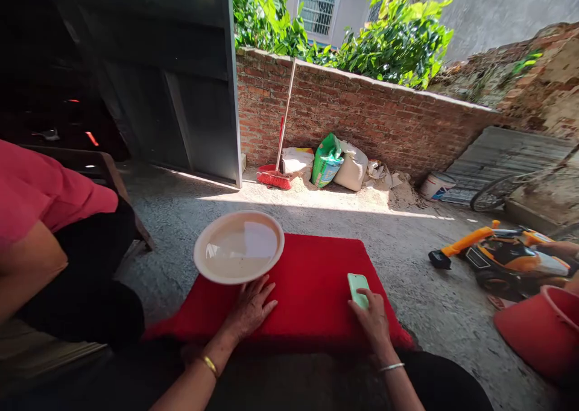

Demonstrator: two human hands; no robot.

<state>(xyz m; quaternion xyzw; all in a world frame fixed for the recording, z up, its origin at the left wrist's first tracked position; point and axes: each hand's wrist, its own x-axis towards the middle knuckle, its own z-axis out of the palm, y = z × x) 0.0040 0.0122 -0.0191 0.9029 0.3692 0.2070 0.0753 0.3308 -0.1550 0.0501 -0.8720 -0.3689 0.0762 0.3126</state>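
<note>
My left hand (254,305) lies spread on a red cloth (312,284) covering a low table, its fingertips beside the near rim of a white basin (201,270). Clear water fills much of that basin, which stands at the table's left. Toward the table's right side, my right hand (374,321) has its thumb and fingers closed around the lower end of a mint-green phone (357,283). The phone appears to lie flat on the cloth; its lower part is hidden under the fingers.
A person in a pink top (54,187) sits close at left. At right are a red bucket (534,332), an orange-and-black ride-on toy (506,257) and part of another person's arm. A broom (283,127) and sacks (328,160) stand by the brick wall (384,112).
</note>
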